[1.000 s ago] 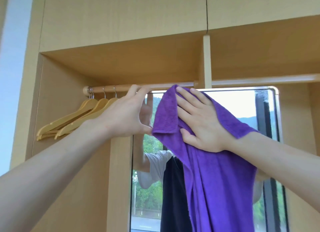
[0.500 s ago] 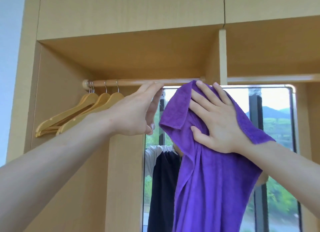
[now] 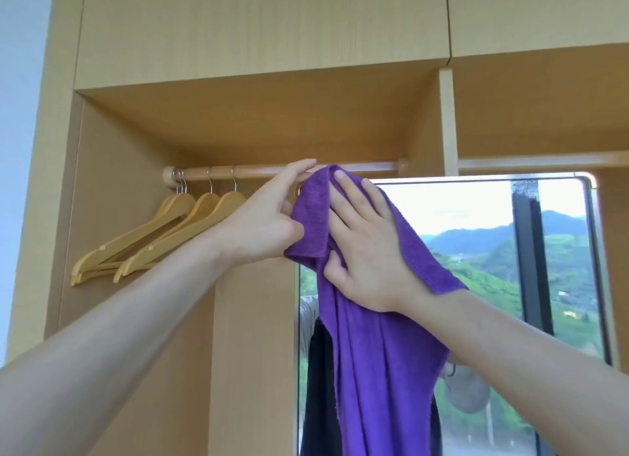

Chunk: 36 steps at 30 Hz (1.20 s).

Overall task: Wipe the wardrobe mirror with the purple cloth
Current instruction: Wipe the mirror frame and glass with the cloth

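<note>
Over the last second the right hand point(image 3: 367, 248) had carried the purple cloth point(image 3: 374, 336) leftward along the top of the wardrobe mirror point(image 3: 476, 251), so that by this moment the cloth sat at the mirror's upper left corner, its top fold just under the wooden hanging rail point(image 3: 262, 172). The right hand lay flat on the cloth with fingers straight and spread, pressing it to the glass rather than gripping it; the rest of the cloth hung down in a long drape in front of the mirror. The left hand point(image 3: 269, 224) had closed in as well — a second earlier it stood a little apart from the cloth, and now its thumb and lower fingers touched the cloth's left edge while its extended fingers reached up to the rail (whether it actually pinched the fabric could not be told from this view). Four wooden hangers point(image 3: 163, 237) hung on the rail to the left, well clear of both hands. Judged from this, the top strip of glass had been covered from right to left, and the stroke had reached its end — most of the mirror below probably remained to be wiped.
</note>
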Motion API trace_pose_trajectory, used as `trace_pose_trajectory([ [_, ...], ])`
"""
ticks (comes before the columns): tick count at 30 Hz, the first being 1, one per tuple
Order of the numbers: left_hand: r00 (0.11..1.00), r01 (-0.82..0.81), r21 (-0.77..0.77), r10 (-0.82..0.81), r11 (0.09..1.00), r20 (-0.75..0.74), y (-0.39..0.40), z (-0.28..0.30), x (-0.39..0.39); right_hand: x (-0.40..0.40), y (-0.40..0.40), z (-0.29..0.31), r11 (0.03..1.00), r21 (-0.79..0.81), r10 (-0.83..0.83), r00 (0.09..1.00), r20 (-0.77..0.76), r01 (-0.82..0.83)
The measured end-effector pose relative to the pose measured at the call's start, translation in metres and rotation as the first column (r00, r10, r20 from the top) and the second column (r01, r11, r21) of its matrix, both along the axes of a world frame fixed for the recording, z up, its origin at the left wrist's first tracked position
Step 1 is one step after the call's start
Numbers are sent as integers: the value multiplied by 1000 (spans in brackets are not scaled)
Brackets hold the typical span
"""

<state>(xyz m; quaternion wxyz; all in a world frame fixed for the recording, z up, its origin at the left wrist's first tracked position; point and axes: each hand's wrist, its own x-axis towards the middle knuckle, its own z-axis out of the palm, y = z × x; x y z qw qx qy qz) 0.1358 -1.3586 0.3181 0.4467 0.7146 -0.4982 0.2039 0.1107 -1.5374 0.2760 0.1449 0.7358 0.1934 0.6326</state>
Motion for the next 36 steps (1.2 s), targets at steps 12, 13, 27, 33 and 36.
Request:
trace_pose_trajectory([
  [12, 1000, 7, -11, -7, 1000, -6, 0, -6, 2, -3, -2, -12, 992, -128, -19, 988, -156, -2],
  [13, 1000, 13, -19, -13, 1000, -12, 0, -6, 2, -1, 2, -9, 995, -103, 3, 988, -153, -19],
  [27, 1000, 11, -15, -11, 1000, -9, -2, -7, 11, 17, 20, -16, 998, 24, 56, 998, 9, -56],
  [33, 1000, -22, -10, 22, 1000, 11, -5, -7, 13, 17, 20, -25, 1000, 5, 10, 997, -75, -10],
  [36, 999, -36, 14, 36, 999, 32, -9, -7, 13, 10, 5, -21, 998, -45, -54, 994, -90, 50],
])
